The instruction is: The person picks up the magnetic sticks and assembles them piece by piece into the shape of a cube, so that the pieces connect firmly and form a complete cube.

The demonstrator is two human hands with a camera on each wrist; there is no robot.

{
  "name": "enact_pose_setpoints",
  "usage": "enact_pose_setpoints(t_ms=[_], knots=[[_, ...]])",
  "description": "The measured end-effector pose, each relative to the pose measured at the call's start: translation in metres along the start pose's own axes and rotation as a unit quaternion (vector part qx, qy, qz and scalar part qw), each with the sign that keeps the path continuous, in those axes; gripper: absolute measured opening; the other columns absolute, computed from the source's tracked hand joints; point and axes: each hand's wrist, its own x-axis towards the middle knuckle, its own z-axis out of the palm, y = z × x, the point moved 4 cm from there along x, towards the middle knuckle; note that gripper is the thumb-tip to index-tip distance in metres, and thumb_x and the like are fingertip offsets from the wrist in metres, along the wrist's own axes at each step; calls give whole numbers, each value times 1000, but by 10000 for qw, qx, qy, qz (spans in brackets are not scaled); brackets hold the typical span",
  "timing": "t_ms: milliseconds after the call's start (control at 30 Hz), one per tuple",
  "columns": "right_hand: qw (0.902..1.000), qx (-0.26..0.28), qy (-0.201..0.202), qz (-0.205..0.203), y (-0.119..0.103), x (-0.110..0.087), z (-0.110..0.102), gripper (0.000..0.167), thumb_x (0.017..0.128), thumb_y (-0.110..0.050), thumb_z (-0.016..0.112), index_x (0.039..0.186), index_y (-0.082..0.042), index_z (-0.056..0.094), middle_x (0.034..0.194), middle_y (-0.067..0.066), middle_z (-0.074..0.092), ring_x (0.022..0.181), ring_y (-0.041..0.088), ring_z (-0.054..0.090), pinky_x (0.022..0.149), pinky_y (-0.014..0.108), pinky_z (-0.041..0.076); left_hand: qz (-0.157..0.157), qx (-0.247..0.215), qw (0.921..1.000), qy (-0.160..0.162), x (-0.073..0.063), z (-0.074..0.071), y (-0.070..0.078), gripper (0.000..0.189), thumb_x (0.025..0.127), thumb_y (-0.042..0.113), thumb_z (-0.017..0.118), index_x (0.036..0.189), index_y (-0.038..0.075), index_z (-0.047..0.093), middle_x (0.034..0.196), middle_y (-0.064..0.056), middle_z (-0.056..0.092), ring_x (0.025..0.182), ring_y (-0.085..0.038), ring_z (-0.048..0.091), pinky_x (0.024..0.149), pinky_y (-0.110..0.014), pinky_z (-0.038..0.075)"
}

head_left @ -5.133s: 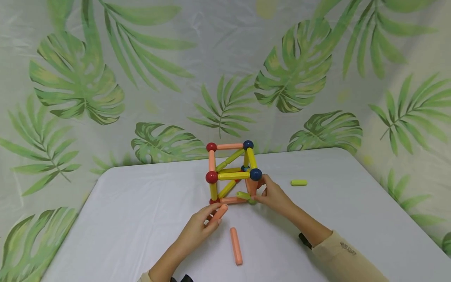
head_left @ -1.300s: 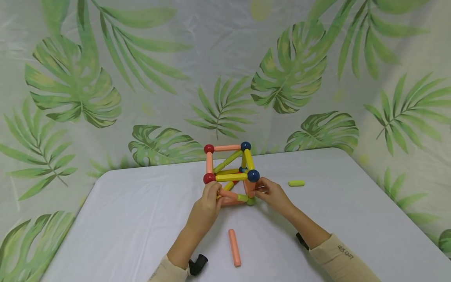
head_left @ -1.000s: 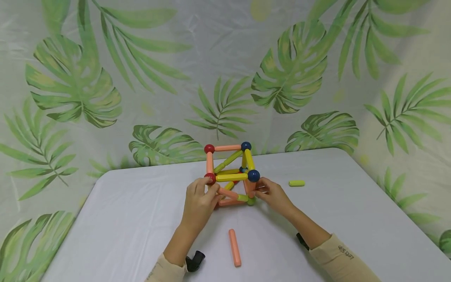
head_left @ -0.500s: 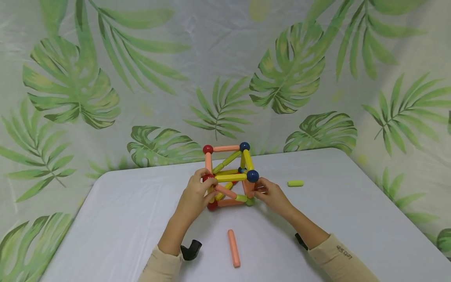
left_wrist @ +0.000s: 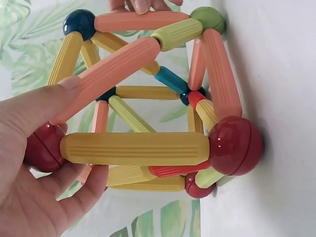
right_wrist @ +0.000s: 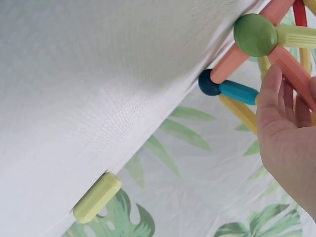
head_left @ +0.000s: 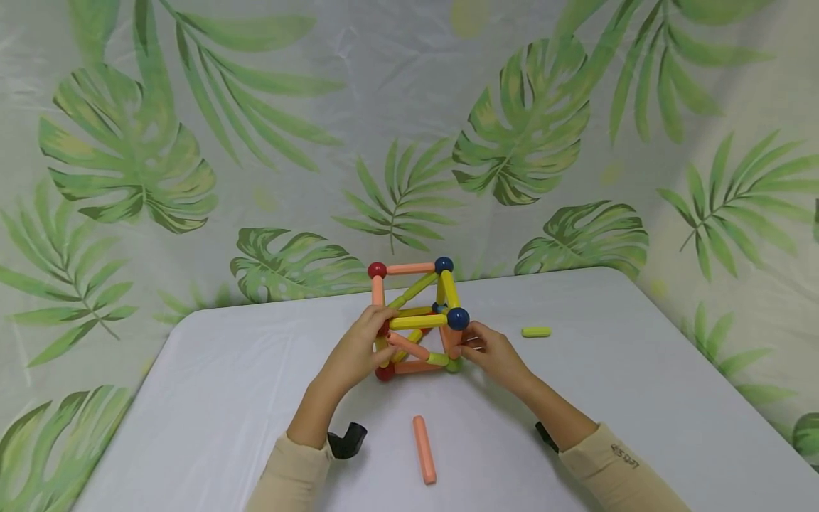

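Note:
A cube-like frame of magnetic rods and balls (head_left: 419,322) stands on the table. My left hand (head_left: 355,348) holds its front upper-left red ball (left_wrist: 45,147), fingers curled round it. The left thumb lies against the upper end of a slanting pink rod (left_wrist: 116,74). That rod's lower end meets a short light green rod (left_wrist: 180,33), which joins the green ball (left_wrist: 211,19) at the front bottom right corner. My right hand (head_left: 498,357) pinches the upright pink rod (right_wrist: 295,74) between the green ball and the front blue ball (head_left: 458,318).
A loose pink rod (head_left: 424,449) lies on the white-covered table (head_left: 237,412) in front of the frame. To its right lies a short light green rod (head_left: 536,332). A leaf-patterned cloth (head_left: 281,142) hangs behind. Black wrist devices (head_left: 348,441) show below the hands.
My left hand has brought the pink rod from in front of the frame to the short green rod's end, then moved up and left to the red ball. The right hand has stayed at the upright rod.

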Motion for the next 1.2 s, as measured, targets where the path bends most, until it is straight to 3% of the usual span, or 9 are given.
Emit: enact_pose_setpoints(t_ms=[267,567,700,867,1000,1100,1200], knots=[[10000,-38,-16,-11,-1,0,0,22,83,4,60,103,8,53,95,22,58,89,35,58,79,44,47,-151,-608,9980,-66,6,-1,-3,43,79,6,69,119,4,52,105,-1,47,84,-12,46,71,-30,45],[9999,-112,28,-32,34,7,5,22,83,-2,63,104,1,55,95,12,60,89,27,60,78,37,48,-247,-604,9978,76,6,3,-5,38,80,3,67,115,5,55,102,-1,48,83,-13,47,70,-28,45],[9999,-99,-22,-65,38,8,7,24,82,-2,64,104,-1,54,94,10,60,88,25,60,77,34,49,-286,-571,9977,229,4,4,-5,38,79,2,68,115,5,55,104,-1,48,87,-12,48,72,-26,46],[9999,-102,-51,-30,37,8,7,24,82,-2,63,104,0,53,94,11,59,88,26,59,77,36,48,-88,-476,9980,397,4,5,-4,38,78,0,68,114,5,55,107,-3,48,89,-11,49,76,-25,46],[9999,-91,-92,39,15,4,4,23,83,2,61,104,6,52,95,18,58,89,32,58,79,42,47,-124,-454,9978,473,1,4,-4,44,77,2,68,118,10,52,117,-4,43,96,-15,50,81,-27,46],[9998,-97,-155,66,-1,2,2,23,83,6,58,104,9,51,96,23,57,90,36,57,79,44,47,-126,-363,9963,764,-4,1,-5,48,77,5,70,120,12,51,124,-6,40,101,-17,50,83,-30,45],[9998,-108,-170,-3,3,3,2,22,83,6,58,104,9,51,96,23,57,90,36,57,78,41,48,-55,-293,9928,1162,-10,-1,-7,43,78,8,69,117,9,53,123,-6,41,97,-15,51,79,-28,47]])
